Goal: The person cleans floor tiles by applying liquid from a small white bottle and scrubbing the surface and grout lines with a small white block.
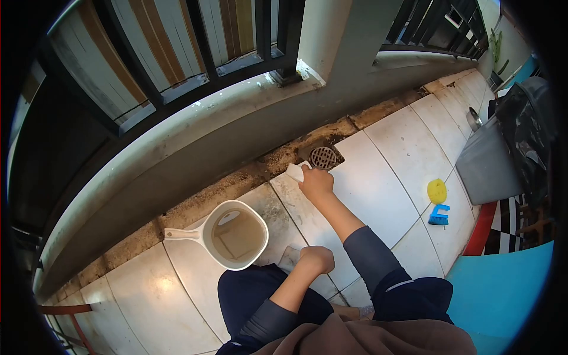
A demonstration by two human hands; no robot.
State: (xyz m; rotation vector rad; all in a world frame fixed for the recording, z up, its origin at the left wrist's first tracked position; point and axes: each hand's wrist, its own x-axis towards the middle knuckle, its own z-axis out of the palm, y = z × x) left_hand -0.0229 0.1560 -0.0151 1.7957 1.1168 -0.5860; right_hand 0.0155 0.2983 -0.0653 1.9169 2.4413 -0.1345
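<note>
My right hand (pixel 316 182) is closed on a small white piece (pixel 297 171), which touches the tile edge just left of a round floor drain (pixel 323 157). Near my knee, my left hand (pixel 318 259) is curled into a fist; a pale greyish thing (pixel 289 258) shows beside it, and whether the hand grips it cannot be made out. A white dipper (pixel 235 235) with murky water stands on the tiles to the left, its handle pointing left.
A yellow sponge (pixel 436 191) and a blue brush (pixel 439 215) lie on the tiles at right. Beyond them stands a grey bin (pixel 490 160) with a black bag. A low wall (pixel 195 160) with black railings runs along the dirty floor edge. A turquoise surface (pixel 503 290) is at lower right.
</note>
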